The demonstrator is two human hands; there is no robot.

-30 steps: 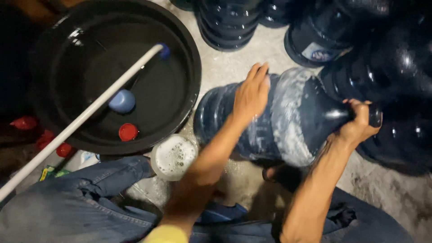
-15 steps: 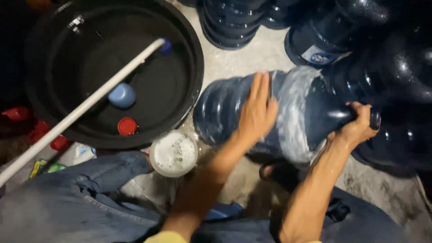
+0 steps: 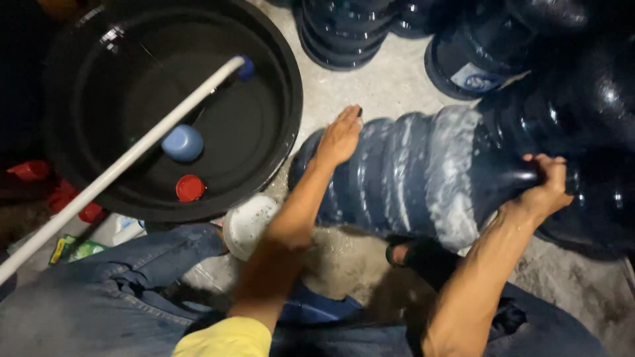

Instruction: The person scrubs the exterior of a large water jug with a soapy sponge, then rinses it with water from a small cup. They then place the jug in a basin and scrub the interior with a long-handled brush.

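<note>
A large dark blue water jug (image 3: 423, 175) lies on its side on the wet concrete floor, streaked with white suds. My left hand (image 3: 338, 137) rests flat, fingers apart, on the jug's bottom end at the left. My right hand (image 3: 544, 188) is closed around the jug's neck at the right. A small white bowl of soapy foam (image 3: 248, 223) stands on the floor just left of my left forearm.
A big black basin (image 3: 165, 106) of water holds a blue cap (image 3: 182, 143) and a red cap (image 3: 190, 188); a white pipe (image 3: 126, 165) slants across it. More dark blue jugs (image 3: 476, 46) stand behind. My sandalled foot (image 3: 423, 254) is under the jug.
My left hand has slid leftward along the jug from its middle to its bottom end. My right hand has kept its hold on the neck.
</note>
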